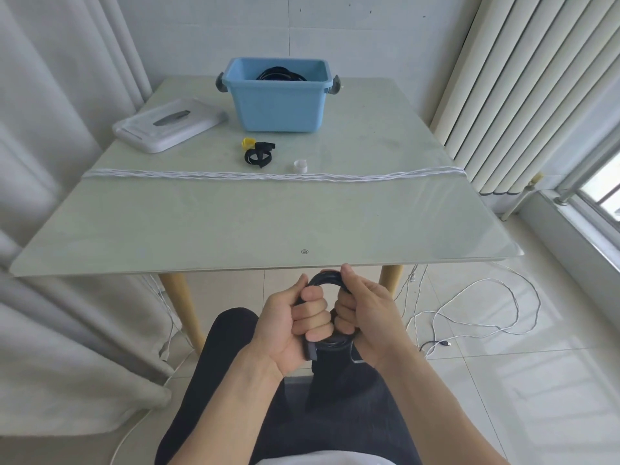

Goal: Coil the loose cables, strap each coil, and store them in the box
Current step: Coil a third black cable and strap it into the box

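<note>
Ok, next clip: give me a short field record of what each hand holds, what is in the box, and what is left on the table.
left hand: grips the left side of the coiled black cable, held below the table edge
right hand: grips the coil's right side
blue plastic box: open, at the table's far side, a black cable coil inside
white lid: flat on the table, left of the box
straps: black strap, yellow strap, white strap, in front of the box
white cable: uncoiled, stretched across the green table

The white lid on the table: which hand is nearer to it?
Left. The left hand is below the white lid, nearer its side; the right hand is farther right.
</note>
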